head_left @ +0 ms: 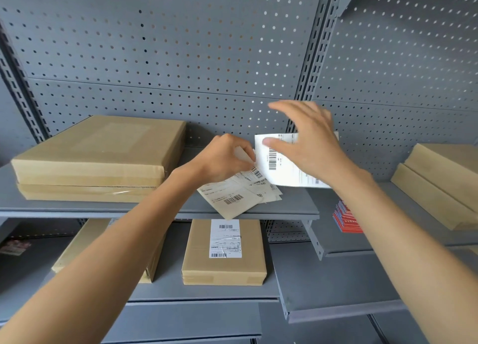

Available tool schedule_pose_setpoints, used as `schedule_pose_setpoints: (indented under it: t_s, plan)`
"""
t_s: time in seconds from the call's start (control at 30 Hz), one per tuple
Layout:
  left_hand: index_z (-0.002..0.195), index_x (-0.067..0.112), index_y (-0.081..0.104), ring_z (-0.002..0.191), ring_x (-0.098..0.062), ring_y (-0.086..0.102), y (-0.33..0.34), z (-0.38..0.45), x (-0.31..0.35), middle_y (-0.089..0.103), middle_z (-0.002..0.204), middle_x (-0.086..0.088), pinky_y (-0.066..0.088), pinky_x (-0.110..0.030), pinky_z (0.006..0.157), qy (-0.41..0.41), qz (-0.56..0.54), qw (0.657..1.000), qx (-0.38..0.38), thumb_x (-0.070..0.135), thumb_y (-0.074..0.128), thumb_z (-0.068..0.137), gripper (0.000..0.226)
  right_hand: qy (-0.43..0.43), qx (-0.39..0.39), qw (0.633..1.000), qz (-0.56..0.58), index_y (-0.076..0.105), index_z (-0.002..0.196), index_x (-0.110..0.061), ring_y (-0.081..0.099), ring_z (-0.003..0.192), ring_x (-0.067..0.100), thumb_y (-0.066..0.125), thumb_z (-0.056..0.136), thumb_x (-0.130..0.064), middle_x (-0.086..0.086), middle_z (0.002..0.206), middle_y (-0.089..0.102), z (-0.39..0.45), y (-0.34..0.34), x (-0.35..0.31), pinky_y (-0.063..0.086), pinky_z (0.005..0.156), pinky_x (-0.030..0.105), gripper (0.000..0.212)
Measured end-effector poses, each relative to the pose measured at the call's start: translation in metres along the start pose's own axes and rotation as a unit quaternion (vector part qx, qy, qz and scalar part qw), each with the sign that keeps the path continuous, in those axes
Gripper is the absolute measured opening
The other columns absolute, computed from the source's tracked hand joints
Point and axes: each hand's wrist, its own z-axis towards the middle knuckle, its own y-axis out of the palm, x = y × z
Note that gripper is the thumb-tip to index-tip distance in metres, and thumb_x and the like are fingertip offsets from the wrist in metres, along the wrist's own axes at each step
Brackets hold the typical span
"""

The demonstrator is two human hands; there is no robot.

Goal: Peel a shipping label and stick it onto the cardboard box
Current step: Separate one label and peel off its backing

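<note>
Above the grey metal shelf [297, 209], the right hand [310, 147] is pinching a white shipping label [282, 162] by thumb, fingers fanned. The left hand [222, 160] is gripping thin backing paper over a loose pile of labels [238, 196]. Below, a flat cardboard box [225, 261] is already wearing a label.
</note>
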Motion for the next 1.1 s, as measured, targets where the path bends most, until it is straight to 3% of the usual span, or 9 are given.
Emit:
schedule_pose_setpoints:
  t_s: [0.1, 0.23, 0.3, 0.4, 0.53, 0.63, 0.83, 0.97, 1.1]
  plan:
    - [0.085, 0.034, 0.077, 0.070, -0.020, 0.066, -0.001, 0.000, -0.009, 0.076, 0.078, 0.018, 0.054, -0.036, 0.065, -0.003, -0.034, 0.999, 0.019, 0.017, 0.077, 0.085, 0.017, 0.008, 0.132, 0.986, 0.098, 0.071, 0.101, -0.014, 0.060, 0.087, 0.013, 0.068, 0.091, -0.030, -0.010, 0.094, 0.067, -0.034, 0.005, 0.003, 0.049, 0.083, 0.037, 0.019]
    - [0.080, 0.030, 0.081, 0.067, -0.014, 0.067, 0.001, 0.002, -0.020, 0.078, 0.077, 0.011, 0.052, -0.035, 0.064, -0.026, -0.102, 0.992, 0.074, 0.022, 0.079, 0.084, 0.009, 0.025, 0.153, 0.986, 0.057, 0.074, 0.081, -0.010, 0.062, 0.068, 0.020, 0.062, 0.095, -0.035, -0.005, 0.074, 0.071, -0.077, 0.032, 0.018, 0.044, 0.076, 0.042, 0.031]
    - [0.077, 0.027, 0.081, 0.065, -0.003, 0.062, 0.003, 0.001, -0.023, 0.076, 0.072, 0.014, 0.049, -0.026, 0.064, -0.041, -0.140, 0.986, 0.083, 0.024, 0.080, 0.082, 0.006, 0.024, 0.143, 0.987, 0.070, 0.076, 0.092, -0.012, 0.065, 0.082, 0.018, 0.065, 0.091, -0.040, -0.009, 0.089, 0.073, -0.087, 0.039, 0.016, 0.043, 0.084, 0.040, 0.030]
    - [0.078, 0.021, 0.081, 0.077, -0.008, 0.069, 0.007, 0.001, -0.026, 0.079, 0.079, 0.007, 0.056, -0.032, 0.075, -0.028, -0.183, 0.981, 0.062, 0.019, 0.078, 0.080, 0.004, 0.083, 0.072, 0.979, 0.170, 0.073, 0.113, -0.019, 0.061, 0.101, 0.001, 0.064, 0.086, -0.049, -0.028, 0.105, 0.064, -0.092, 0.043, 0.007, 0.044, 0.095, 0.033, 0.042]
    - [0.087, 0.015, 0.083, 0.086, -0.012, 0.074, 0.009, 0.001, -0.027, 0.081, 0.086, 0.003, 0.059, -0.033, 0.083, -0.039, -0.206, 0.975, 0.078, 0.011, 0.080, 0.084, 0.006, 0.066, 0.014, 0.983, 0.169, 0.068, 0.127, -0.020, 0.059, 0.119, 0.008, 0.068, 0.093, -0.016, -0.016, 0.124, 0.066, -0.089, 0.054, 0.016, 0.044, 0.107, 0.040, 0.034]
    - [0.090, 0.007, 0.083, 0.080, -0.011, 0.073, 0.008, -0.001, -0.023, 0.081, 0.085, -0.001, 0.058, -0.026, 0.075, -0.031, -0.235, 0.967, 0.089, 0.007, 0.079, 0.086, 0.005, 0.039, -0.054, 0.989, 0.135, 0.053, 0.145, -0.026, 0.048, 0.134, 0.013, 0.069, 0.091, -0.005, -0.013, 0.148, 0.051, -0.085, 0.064, 0.024, 0.028, 0.115, 0.021, 0.060]
    - [0.081, 0.018, 0.083, 0.076, -0.017, 0.075, 0.004, -0.003, -0.020, 0.080, 0.081, -0.002, 0.058, -0.031, 0.073, -0.066, -0.268, 0.957, 0.094, 0.010, 0.073, 0.092, 0.017, 0.011, -0.085, 0.993, 0.083, 0.014, 0.159, -0.040, 0.034, 0.145, 0.017, 0.072, 0.090, -0.013, -0.014, 0.167, 0.014, -0.071, 0.085, 0.023, 0.045, 0.109, 0.046, 0.094]
    - [0.073, 0.028, 0.082, 0.075, -0.014, 0.074, 0.002, -0.005, -0.021, 0.079, 0.080, 0.002, 0.054, -0.031, 0.073, -0.067, -0.284, 0.953, 0.081, 0.016, 0.069, 0.096, 0.029, -0.012, -0.047, 0.996, 0.079, 0.026, 0.158, -0.033, 0.042, 0.137, 0.020, 0.067, 0.091, -0.008, -0.005, 0.167, 0.019, -0.059, 0.087, 0.010, 0.047, 0.104, 0.041, 0.082]
    - [0.073, 0.026, 0.083, 0.075, -0.019, 0.072, 0.004, -0.008, -0.025, 0.079, 0.082, -0.006, 0.056, -0.035, 0.072, -0.082, -0.309, 0.945, 0.075, 0.028, 0.076, 0.080, 0.010, 0.019, -0.010, 0.987, 0.161, 0.051, 0.147, -0.024, 0.043, 0.138, 0.012, 0.059, 0.094, 0.002, -0.003, 0.160, 0.037, -0.047, 0.089, 0.008, 0.041, 0.105, 0.027, 0.060]
